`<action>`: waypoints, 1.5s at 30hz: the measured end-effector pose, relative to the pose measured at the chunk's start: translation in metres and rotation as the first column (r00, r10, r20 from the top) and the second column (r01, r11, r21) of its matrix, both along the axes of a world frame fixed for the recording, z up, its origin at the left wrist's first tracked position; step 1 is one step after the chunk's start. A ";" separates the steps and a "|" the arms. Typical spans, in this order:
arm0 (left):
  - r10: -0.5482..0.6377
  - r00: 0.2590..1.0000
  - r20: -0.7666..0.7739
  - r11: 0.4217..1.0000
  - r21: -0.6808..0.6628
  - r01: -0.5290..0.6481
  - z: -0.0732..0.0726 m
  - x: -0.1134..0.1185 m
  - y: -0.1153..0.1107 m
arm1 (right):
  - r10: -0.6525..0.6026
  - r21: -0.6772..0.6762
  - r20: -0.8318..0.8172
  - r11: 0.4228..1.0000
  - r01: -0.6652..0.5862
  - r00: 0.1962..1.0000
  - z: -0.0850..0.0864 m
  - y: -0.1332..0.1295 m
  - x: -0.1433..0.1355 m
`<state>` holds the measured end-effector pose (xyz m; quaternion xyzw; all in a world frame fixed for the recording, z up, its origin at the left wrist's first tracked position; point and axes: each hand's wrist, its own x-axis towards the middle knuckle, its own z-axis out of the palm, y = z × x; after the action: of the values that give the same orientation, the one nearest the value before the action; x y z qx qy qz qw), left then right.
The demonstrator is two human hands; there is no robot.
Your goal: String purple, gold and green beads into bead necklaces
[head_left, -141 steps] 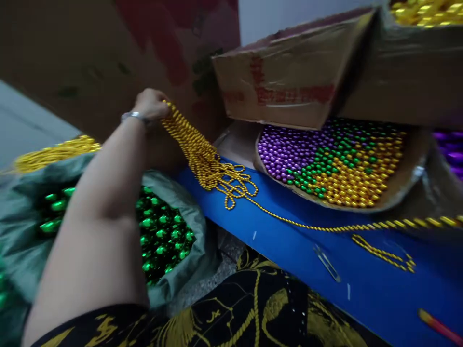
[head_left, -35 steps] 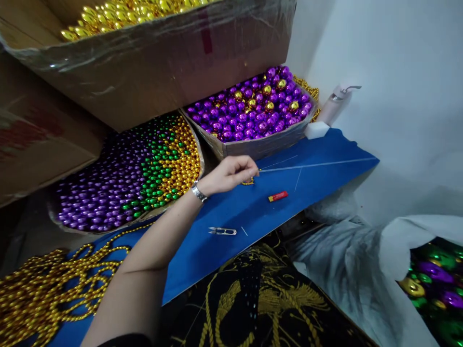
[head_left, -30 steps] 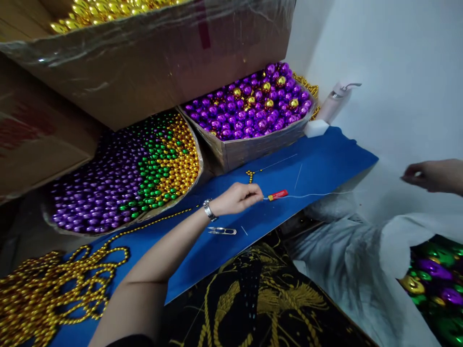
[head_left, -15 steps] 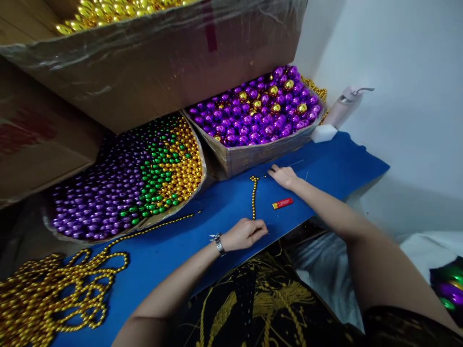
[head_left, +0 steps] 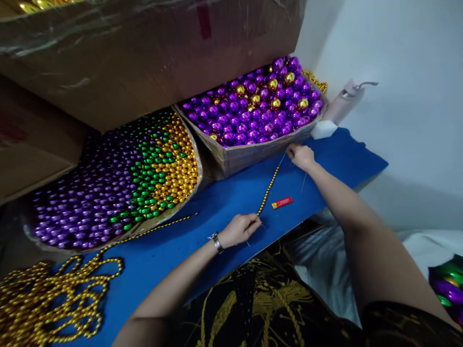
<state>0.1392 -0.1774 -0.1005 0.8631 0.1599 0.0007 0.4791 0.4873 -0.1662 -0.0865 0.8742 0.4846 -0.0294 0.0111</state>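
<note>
Pinching the near end of a short gold bead strand [head_left: 268, 191] in our left hand [head_left: 238, 230], we have that grip closed, and the grip of our right hand [head_left: 302, 156] is closed on the thin thread [head_left: 282, 158] at its far end, the strand slanting between them above the blue tabletop [head_left: 224, 202]. Beside the strand, to its right, we see a small red object with a yellow end [head_left: 282, 203]; beyond our right hand stands the carton [head_left: 249, 156] of purple balls [head_left: 260, 113], and well off to our left lies a loose heap of gold strands [head_left: 75, 299].
</note>
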 end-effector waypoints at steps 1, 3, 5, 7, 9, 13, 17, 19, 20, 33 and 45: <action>0.025 1.000 0.014 1.000 -0.014 -0.025 0.002 0.005 0.003 | -0.007 -0.004 -0.004 1.000 0.007 1.000 0.001 0.000 0.000; 0.082 0.996 0.046 0.995 -0.056 -0.079 0.007 0.016 0.010 | -0.013 -0.017 -0.015 1.000 0.013 1.000 0.006 -0.002 0.000; 0.149 0.985 0.086 0.983 -0.117 -0.138 0.009 0.026 0.018 | -0.008 -0.036 -0.030 0.999 0.007 1.000 0.014 -0.008 -0.004; 0.206 0.971 0.123 0.966 -0.186 -0.182 0.010 0.036 0.025 | 0.015 -0.041 -0.036 0.999 -0.016 0.999 0.022 -0.020 -0.019; 0.246 0.958 0.149 0.946 -0.254 -0.203 0.011 0.045 0.030 | 0.073 -0.022 -0.169 0.997 -0.078 0.983 0.029 -0.038 -0.045; 0.252 0.949 0.189 0.931 -0.315 -0.185 0.012 0.059 0.034 | 0.130 0.049 -0.893 0.980 -0.194 0.431 0.032 -0.082 -0.107; 0.150 0.970 0.193 0.963 -0.252 -0.099 0.013 0.067 0.033 | 0.087 0.052 -0.951 0.991 -0.124 0.295 0.042 -0.120 -0.106; 0.077 0.982 0.172 0.980 -0.197 -0.043 0.014 0.071 0.030 | 0.032 -0.019 -0.915 0.992 -0.123 0.402 0.054 -0.139 -0.076; 0.045 0.986 0.161 0.987 -0.159 -0.019 0.014 0.073 0.028 | -0.022 -0.077 -0.901 0.991 -0.112 0.433 0.061 -0.150 -0.059; 0.126 0.992 0.000 0.753 0.651 -0.095 0.013 0.060 0.031 | -0.149 -0.279 -0.830 0.945 -0.170 0.537 0.083 -0.213 -0.001; -0.087 0.985 0.146 0.989 -0.109 0.104 0.001 0.124 -0.047 | -0.076 -0.226 -0.910 0.915 -0.335 0.407 0.050 -0.188 -0.035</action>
<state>0.2633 -0.2248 -0.0994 0.8381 0.0837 0.0295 0.5383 0.4520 -0.3547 -0.0364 0.6574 0.4656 -0.5867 -0.0830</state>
